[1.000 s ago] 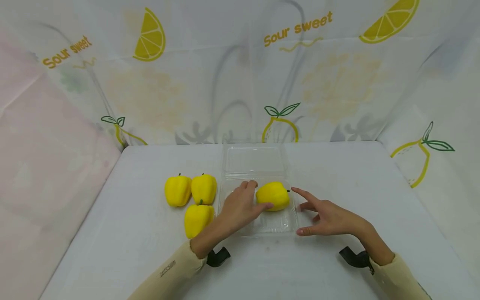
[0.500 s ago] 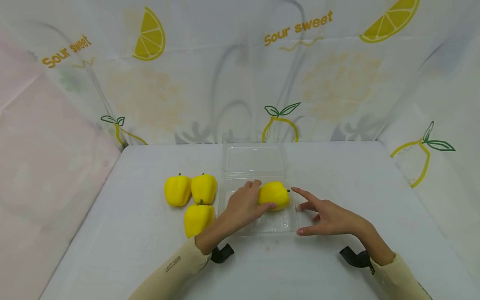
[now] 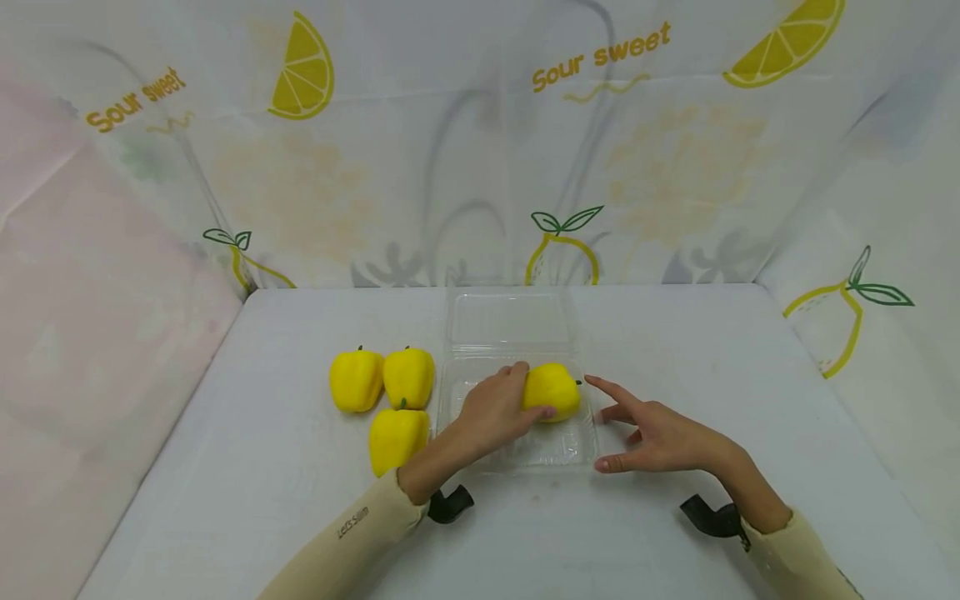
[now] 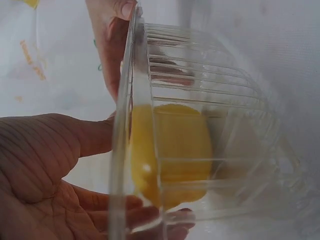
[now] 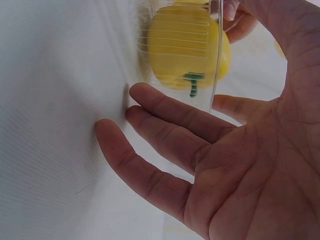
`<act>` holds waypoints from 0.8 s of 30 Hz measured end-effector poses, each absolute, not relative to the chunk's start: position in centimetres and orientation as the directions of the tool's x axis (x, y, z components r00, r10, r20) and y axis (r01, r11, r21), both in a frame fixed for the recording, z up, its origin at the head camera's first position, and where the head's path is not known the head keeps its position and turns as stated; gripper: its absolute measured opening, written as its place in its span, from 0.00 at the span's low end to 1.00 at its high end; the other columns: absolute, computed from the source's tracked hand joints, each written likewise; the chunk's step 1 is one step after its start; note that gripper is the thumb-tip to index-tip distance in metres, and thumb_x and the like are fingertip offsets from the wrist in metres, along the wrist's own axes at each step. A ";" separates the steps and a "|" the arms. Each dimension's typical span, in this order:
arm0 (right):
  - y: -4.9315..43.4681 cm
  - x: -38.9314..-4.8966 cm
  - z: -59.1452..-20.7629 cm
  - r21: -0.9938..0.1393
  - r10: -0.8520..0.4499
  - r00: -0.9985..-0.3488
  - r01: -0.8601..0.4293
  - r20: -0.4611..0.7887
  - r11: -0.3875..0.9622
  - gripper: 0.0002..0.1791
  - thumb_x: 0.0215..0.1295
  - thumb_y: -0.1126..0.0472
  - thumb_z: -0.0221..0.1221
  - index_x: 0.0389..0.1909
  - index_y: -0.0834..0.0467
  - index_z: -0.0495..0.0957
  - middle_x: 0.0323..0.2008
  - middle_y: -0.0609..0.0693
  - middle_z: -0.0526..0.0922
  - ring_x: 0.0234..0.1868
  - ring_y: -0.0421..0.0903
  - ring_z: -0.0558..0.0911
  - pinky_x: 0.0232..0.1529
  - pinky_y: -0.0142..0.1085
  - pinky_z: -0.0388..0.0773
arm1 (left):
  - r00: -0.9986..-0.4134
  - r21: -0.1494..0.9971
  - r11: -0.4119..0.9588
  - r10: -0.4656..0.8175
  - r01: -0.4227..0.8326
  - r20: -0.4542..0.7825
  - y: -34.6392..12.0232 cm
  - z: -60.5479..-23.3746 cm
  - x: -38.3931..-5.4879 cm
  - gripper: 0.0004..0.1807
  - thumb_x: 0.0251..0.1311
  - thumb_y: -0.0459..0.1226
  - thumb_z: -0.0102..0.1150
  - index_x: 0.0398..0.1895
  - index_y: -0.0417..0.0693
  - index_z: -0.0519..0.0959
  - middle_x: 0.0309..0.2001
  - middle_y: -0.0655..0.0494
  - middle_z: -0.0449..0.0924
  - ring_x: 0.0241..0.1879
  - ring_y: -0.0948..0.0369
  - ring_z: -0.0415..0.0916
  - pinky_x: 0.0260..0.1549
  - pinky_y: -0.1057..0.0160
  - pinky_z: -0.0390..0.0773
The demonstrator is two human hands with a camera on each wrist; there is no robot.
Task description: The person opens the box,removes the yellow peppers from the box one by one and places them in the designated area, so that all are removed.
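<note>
A yellow bell pepper point(image 3: 557, 390) lies on its side in the base of a clear plastic clamshell box point(image 3: 551, 454), its green stem pointing right. My left hand point(image 3: 493, 410) holds the pepper from its left end, thumb on the near side and fingers on the far side. Through the clear wall in the left wrist view, the pepper point(image 4: 172, 155) shows between thumb and fingers. Just outside the box's right wall is my right hand point(image 3: 660, 435), holding nothing, fingers spread. In the right wrist view its fingertips point(image 5: 142, 92) are right by the wall, near the table.
Left of the box, several things stay close together: a yellow pepper point(image 3: 356, 381) at the back left, another pepper point(image 3: 408, 377) beside it, and a third pepper point(image 3: 397, 440) in front, near my left forearm. The box's open lid point(image 3: 510, 318) lies back toward the printed curtain point(image 3: 480, 167).
My left hand has slid a little to the right along the pepper, covering more of its left end. The right hand keeps its place beside the box.
</note>
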State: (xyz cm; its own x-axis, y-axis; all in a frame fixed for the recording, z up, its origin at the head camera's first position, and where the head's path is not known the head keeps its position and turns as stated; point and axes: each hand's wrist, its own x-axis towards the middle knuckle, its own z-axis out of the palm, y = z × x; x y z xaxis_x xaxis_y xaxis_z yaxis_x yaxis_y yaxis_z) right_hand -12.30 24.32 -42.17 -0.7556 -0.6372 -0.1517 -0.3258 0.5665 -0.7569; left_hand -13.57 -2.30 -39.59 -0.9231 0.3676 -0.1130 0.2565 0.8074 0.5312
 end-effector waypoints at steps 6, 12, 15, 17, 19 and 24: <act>24.4 -12.3 -42.2 -0.759 -0.635 -0.757 -0.323 -0.151 0.565 0.60 0.54 0.40 0.71 0.78 0.50 0.42 0.58 0.59 0.78 0.54 0.53 0.79 0.45 0.41 0.81 | -0.919 0.519 0.808 0.382 0.279 -0.101 -2.1 -39.7 -13.7 0.34 0.59 0.52 0.67 0.61 0.41 0.69 0.47 0.50 0.77 0.37 0.57 0.74 0.40 0.58 0.77; 24.4 -12.2 -42.2 -0.758 -0.635 -0.758 -0.326 -0.147 0.565 0.60 0.54 0.40 0.70 0.78 0.49 0.43 0.57 0.58 0.78 0.54 0.53 0.79 0.45 0.41 0.80 | -0.918 0.528 0.797 0.388 0.293 -0.077 -2.1 -39.9 -13.7 0.31 0.59 0.48 0.69 0.58 0.41 0.70 0.47 0.48 0.76 0.36 0.57 0.74 0.38 0.58 0.77; 24.4 -12.2 -42.2 -0.755 -0.634 -0.759 -0.327 -0.148 0.568 0.60 0.54 0.39 0.70 0.78 0.49 0.43 0.57 0.58 0.78 0.54 0.53 0.80 0.45 0.41 0.80 | -0.920 0.529 0.796 0.386 0.293 -0.072 -2.0 -39.9 -13.7 0.30 0.58 0.47 0.70 0.58 0.40 0.71 0.48 0.47 0.75 0.36 0.56 0.74 0.38 0.58 0.77; 24.4 -12.2 -42.3 -0.753 -0.633 -0.760 -0.327 -0.149 0.571 0.60 0.54 0.39 0.70 0.78 0.49 0.43 0.57 0.58 0.78 0.54 0.52 0.79 0.45 0.41 0.80 | -0.920 0.526 0.798 0.385 0.294 -0.071 -1.9 -39.9 -13.7 0.31 0.58 0.46 0.70 0.58 0.40 0.71 0.48 0.47 0.75 0.36 0.56 0.74 0.38 0.58 0.77; 24.4 -12.3 -42.3 -0.754 -0.631 -0.761 -0.325 -0.151 0.571 0.60 0.54 0.39 0.70 0.78 0.49 0.43 0.57 0.57 0.78 0.54 0.52 0.79 0.45 0.40 0.80 | -0.921 0.523 0.800 0.384 0.294 -0.070 -1.9 -40.0 -13.7 0.30 0.57 0.46 0.71 0.57 0.40 0.71 0.48 0.48 0.75 0.36 0.56 0.74 0.38 0.58 0.77; 24.3 -12.3 -42.3 -0.760 -0.634 -0.759 -0.321 -0.150 0.565 0.60 0.54 0.40 0.71 0.78 0.49 0.43 0.58 0.58 0.78 0.56 0.53 0.78 0.45 0.40 0.80 | -0.921 0.505 0.809 0.384 0.300 -0.066 -1.7 -40.1 -13.8 0.30 0.54 0.46 0.73 0.53 0.40 0.72 0.45 0.49 0.74 0.36 0.57 0.74 0.38 0.59 0.77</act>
State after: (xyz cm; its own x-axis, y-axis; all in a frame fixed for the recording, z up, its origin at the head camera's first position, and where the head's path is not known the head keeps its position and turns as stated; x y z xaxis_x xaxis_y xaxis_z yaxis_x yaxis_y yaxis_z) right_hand -12.29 24.34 -42.35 -0.7590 -0.6335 -0.1503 -0.3208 0.5647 -0.7604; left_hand -13.75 -1.73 -40.11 -0.9211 0.3836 -0.0665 0.3004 0.8089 0.5053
